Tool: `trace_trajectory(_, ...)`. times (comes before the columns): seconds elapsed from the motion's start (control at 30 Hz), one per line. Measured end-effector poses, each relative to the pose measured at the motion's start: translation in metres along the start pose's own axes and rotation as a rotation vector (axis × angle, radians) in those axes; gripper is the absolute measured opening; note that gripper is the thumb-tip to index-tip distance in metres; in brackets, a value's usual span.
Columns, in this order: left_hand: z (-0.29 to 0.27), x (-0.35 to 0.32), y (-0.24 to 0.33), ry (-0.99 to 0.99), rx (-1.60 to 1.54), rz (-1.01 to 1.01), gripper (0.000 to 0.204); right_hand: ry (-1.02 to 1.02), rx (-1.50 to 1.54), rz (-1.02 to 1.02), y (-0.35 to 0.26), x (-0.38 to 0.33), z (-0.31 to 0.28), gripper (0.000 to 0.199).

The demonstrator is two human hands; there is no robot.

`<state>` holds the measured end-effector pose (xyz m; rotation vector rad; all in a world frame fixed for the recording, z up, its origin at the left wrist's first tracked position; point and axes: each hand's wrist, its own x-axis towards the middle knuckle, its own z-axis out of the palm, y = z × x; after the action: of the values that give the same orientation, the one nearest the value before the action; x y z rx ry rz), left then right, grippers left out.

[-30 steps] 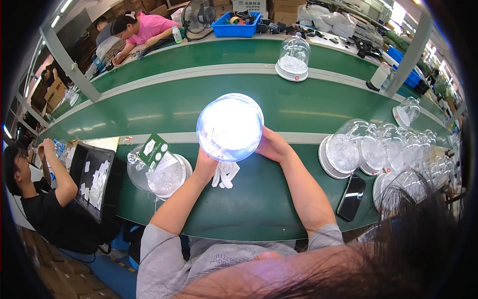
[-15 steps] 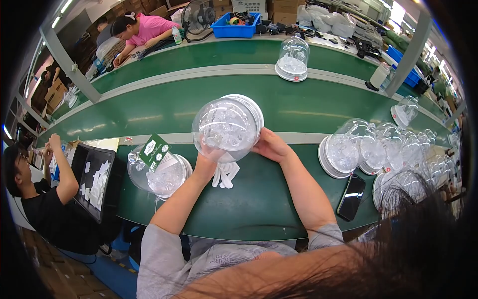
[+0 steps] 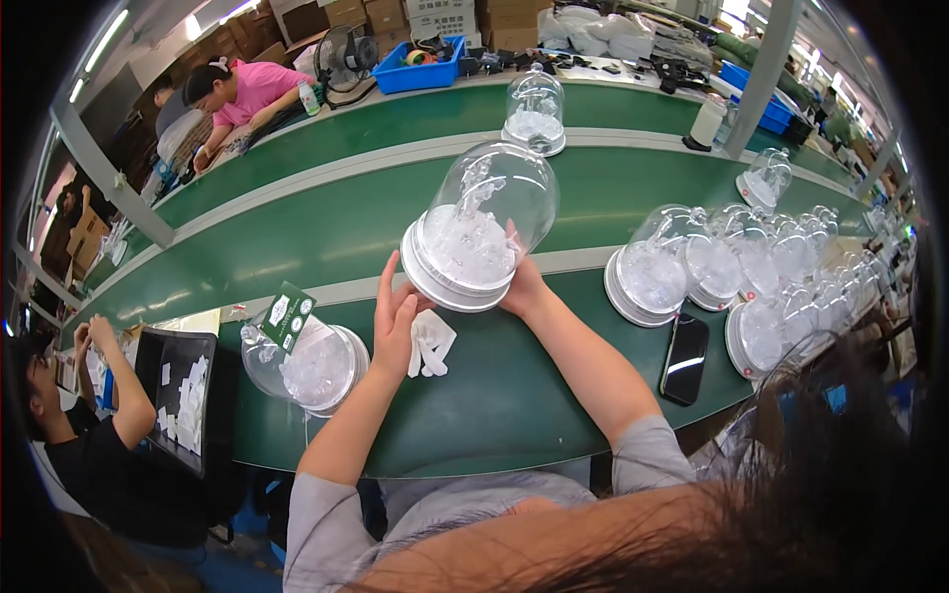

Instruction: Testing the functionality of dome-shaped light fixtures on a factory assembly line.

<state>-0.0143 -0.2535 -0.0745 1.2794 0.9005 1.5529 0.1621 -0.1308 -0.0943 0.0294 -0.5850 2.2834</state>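
Note:
A clear dome cloche (image 3: 482,222) with a white round base and clear, crystal-like pieces inside is held tilted above the green bench, its top leaning away to the right. My left hand (image 3: 397,321) grips the base at its lower left, with one finger raised beside the rim. On the right side my right hand (image 3: 524,285) clasps the base and lower dome, its fingers partly hidden behind them. Below the cloche lies a white, glove-like piece (image 3: 431,344) with several strips. Another cloche (image 3: 314,371) lies left of my left forearm, a green card (image 3: 289,318) resting on it.
Several similar cloches (image 3: 647,282) crowd the right side of the bench, beside a dark phone (image 3: 684,361). One cloche (image 3: 535,111) stands farther back. A black tray (image 3: 183,395) of white slips is at left, near a co-worker (image 3: 104,425). Another person (image 3: 247,94) leans over the far bench.
The cloche has turned, so its base now faces toward me and its dome points up and away. My left hand has shifted to the base's lower left. The whole view has shifted slightly.

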Motion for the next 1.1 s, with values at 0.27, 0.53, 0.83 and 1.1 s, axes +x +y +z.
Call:
trace_trajectory(0.27, -0.001, -0.007, 0.012, 0.065, 0.289, 0.109, 0.062, -0.148, 0.183, 0.127, 0.002, -0.002, -0.014, 0.061)
trace_trajectory(0.53, 0.001, -0.026, -0.007, 0.053, -0.369, -0.192, 0.071, 0.060, 0.075, 0.217, 0.018, 0.000, -0.011, 0.046)
trace_trajectory(0.83, -0.008, -0.031, 0.001, -0.014, -0.341, -0.175, 0.099, -0.124, 0.257, 0.226, 0.028, 0.000, 0.002, 0.049)
trace_trajectory(1.1, -0.016, -0.029, -0.003, 0.018, -0.481, -0.309, 0.066, 0.224, -0.131, 0.157, 0.032, -0.001, 0.020, 0.055)
